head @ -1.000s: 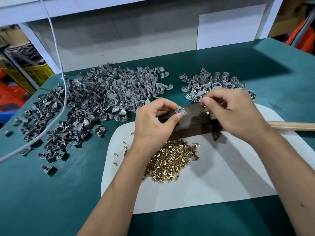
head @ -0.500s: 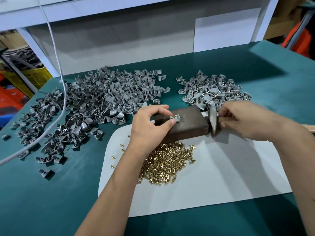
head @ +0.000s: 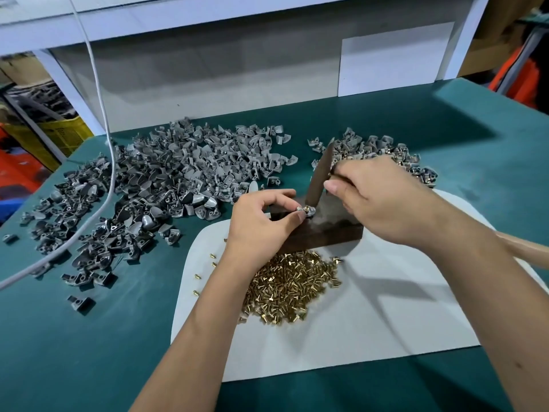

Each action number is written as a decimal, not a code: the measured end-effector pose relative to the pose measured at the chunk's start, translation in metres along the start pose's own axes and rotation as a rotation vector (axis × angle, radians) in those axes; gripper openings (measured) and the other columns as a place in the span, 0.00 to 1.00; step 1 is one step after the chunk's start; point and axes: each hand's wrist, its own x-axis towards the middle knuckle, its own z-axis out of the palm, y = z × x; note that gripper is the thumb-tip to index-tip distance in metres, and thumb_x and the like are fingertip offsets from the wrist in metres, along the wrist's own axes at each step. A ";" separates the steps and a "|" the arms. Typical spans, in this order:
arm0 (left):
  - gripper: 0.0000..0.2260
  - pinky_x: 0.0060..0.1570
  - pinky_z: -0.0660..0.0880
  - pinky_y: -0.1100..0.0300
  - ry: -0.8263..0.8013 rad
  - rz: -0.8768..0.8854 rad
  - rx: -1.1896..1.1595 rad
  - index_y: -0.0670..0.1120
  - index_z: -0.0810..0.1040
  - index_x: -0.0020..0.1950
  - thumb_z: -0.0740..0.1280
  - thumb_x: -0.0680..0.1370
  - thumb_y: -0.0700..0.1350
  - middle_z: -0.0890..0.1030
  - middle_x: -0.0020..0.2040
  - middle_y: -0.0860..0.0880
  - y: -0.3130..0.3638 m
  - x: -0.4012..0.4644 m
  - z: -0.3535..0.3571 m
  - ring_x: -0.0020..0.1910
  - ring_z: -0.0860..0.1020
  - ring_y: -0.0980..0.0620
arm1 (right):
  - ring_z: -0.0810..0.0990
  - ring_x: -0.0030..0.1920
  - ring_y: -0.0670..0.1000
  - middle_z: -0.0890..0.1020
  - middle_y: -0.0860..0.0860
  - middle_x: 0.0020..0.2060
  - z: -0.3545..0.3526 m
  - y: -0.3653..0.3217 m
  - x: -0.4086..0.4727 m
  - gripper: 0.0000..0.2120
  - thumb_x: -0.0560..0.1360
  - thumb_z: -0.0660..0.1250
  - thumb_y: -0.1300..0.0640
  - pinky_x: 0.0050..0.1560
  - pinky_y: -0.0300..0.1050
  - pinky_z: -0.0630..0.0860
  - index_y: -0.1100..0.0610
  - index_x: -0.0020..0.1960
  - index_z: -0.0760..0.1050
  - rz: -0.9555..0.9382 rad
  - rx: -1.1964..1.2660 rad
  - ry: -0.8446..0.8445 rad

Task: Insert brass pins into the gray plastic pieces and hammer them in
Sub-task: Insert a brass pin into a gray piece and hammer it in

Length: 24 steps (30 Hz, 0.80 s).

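Note:
My left hand [head: 261, 224] pinches a small gray plastic piece [head: 303, 210] with a brass pin in it, held on top of a dark metal block [head: 323, 233]. My right hand [head: 377, 200] grips a hammer close to its head; the dark hammer head [head: 320, 173] stands tilted with its lower end right at the pin. The wooden handle [head: 525, 248] sticks out to the right behind my forearm. A heap of loose brass pins [head: 291, 289] lies on the white sheet [head: 386, 316] just in front of the block.
A large pile of gray plastic pieces [head: 166, 185] spreads over the green table [head: 89, 337] to the left. A smaller pile [head: 386, 153] lies behind my right hand. A white cable [head: 110, 162] hangs down across the left pile. A white back panel closes the far side.
My right hand went from the piece to the hammer, took hold of it near the head and swung the head over onto the pin. My left hand stayed on the block with the piece.

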 end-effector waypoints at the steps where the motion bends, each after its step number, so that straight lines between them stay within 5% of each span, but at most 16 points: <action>1: 0.07 0.63 0.77 0.52 -0.004 -0.005 -0.001 0.51 0.86 0.38 0.79 0.72 0.39 0.85 0.56 0.52 0.001 0.000 0.000 0.56 0.83 0.58 | 0.77 0.37 0.55 0.77 0.49 0.35 0.000 -0.001 0.000 0.13 0.84 0.58 0.48 0.40 0.54 0.74 0.50 0.42 0.70 -0.014 -0.007 0.034; 5: 0.06 0.61 0.75 0.59 -0.002 -0.019 0.005 0.49 0.87 0.39 0.78 0.72 0.39 0.85 0.56 0.52 0.001 0.000 -0.001 0.56 0.82 0.60 | 0.75 0.34 0.53 0.77 0.48 0.33 -0.002 -0.004 -0.003 0.13 0.83 0.55 0.45 0.33 0.48 0.67 0.51 0.51 0.74 -0.068 0.059 0.298; 10: 0.08 0.54 0.71 0.70 -0.005 -0.030 0.014 0.51 0.86 0.38 0.79 0.72 0.39 0.85 0.58 0.50 0.004 0.001 -0.001 0.57 0.82 0.60 | 0.75 0.40 0.59 0.71 0.46 0.33 0.005 -0.007 0.000 0.11 0.84 0.57 0.47 0.39 0.50 0.68 0.48 0.45 0.67 0.043 -0.178 -0.025; 14: 0.06 0.63 0.76 0.58 -0.001 -0.047 -0.009 0.49 0.87 0.39 0.79 0.71 0.39 0.85 0.58 0.50 0.003 0.000 0.000 0.56 0.82 0.58 | 0.76 0.37 0.61 0.78 0.53 0.36 -0.007 -0.010 0.000 0.14 0.83 0.54 0.45 0.37 0.51 0.71 0.52 0.52 0.74 -0.056 -0.057 0.287; 20: 0.06 0.66 0.76 0.50 -0.005 -0.062 0.002 0.48 0.87 0.40 0.79 0.71 0.38 0.85 0.59 0.49 0.006 0.000 0.000 0.56 0.83 0.55 | 0.79 0.43 0.60 0.75 0.49 0.36 0.005 -0.021 -0.005 0.10 0.85 0.55 0.46 0.40 0.51 0.72 0.49 0.50 0.70 0.037 -0.235 -0.022; 24: 0.05 0.65 0.76 0.51 0.003 -0.069 0.000 0.49 0.87 0.40 0.79 0.71 0.40 0.85 0.58 0.51 0.005 -0.001 0.000 0.55 0.83 0.58 | 0.78 0.39 0.61 0.79 0.51 0.38 0.001 -0.018 -0.004 0.12 0.84 0.55 0.46 0.38 0.51 0.74 0.51 0.55 0.74 -0.035 -0.123 0.281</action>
